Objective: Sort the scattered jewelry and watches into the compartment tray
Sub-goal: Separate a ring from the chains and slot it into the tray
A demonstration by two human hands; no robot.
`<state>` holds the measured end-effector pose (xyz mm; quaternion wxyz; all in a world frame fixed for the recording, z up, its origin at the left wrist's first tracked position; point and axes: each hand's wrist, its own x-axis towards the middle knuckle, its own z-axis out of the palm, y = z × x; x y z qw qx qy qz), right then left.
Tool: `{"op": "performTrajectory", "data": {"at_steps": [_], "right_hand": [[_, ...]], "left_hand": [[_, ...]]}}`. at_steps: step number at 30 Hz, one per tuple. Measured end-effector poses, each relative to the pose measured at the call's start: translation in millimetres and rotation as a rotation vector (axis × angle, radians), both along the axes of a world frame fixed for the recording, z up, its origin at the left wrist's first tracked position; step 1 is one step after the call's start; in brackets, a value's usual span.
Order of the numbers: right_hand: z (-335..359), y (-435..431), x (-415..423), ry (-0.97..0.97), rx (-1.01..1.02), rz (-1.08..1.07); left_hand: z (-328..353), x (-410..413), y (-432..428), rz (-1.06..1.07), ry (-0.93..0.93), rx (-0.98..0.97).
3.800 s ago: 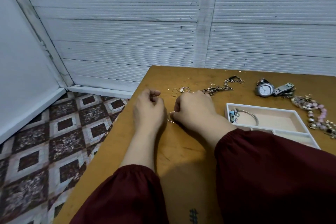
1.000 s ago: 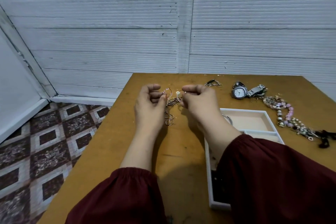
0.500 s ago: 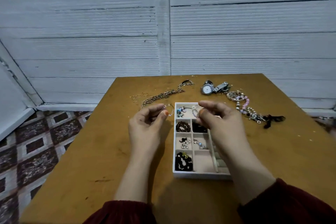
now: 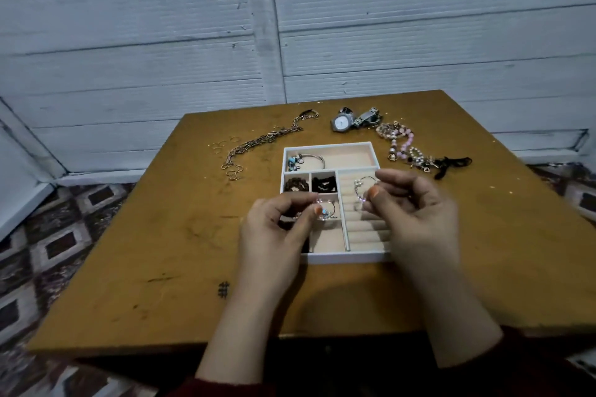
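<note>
A white compartment tray [image 4: 329, 146] lies mid-table. Both hands hover over its near half. My left hand [image 4: 274, 232] pinches a thin silver ring or hoop [image 4: 325, 211] above the small left compartments. My right hand [image 4: 416, 213] pinches a second thin silver hoop with small beads [image 4: 362, 185] above the padded ring rolls. A charm bangle [image 4: 304, 159] lies in the tray's far compartment, and dark beaded pieces [image 4: 324, 184] fill two small cells. On the table lie a gold chain [image 4: 258, 145], a silver watch [image 4: 342, 122] and pink beaded bracelets [image 4: 403, 142].
Several small gold rings [image 4: 222, 144] lie at the far left of the brown table [image 4: 154, 235]. A black cord piece [image 4: 451, 163] lies right of the bracelets. A white panelled wall stands behind, and patterned floor tiles [image 4: 48, 235] show to the left.
The view swung right from the table's left part to the tray. Both hands lifted the thin silver pieces off the table and carried them over the tray, then drew nearer and apart.
</note>
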<state>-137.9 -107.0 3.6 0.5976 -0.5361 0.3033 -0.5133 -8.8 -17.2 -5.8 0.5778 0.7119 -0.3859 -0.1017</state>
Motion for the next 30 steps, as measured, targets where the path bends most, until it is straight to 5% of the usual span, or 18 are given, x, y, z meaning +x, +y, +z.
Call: {"op": "performTrajectory", "data": {"at_steps": [22, 30], "right_hand": [[-6, -4, 0, 0.006, 0.029, 0.025], [-5, -4, 0, 0.012, 0.036, 0.027]], "left_hand": [[14, -5, 1, -0.045, -0.649, 0.469], [14, -7, -8, -0.046, -0.636, 0.578]]}}
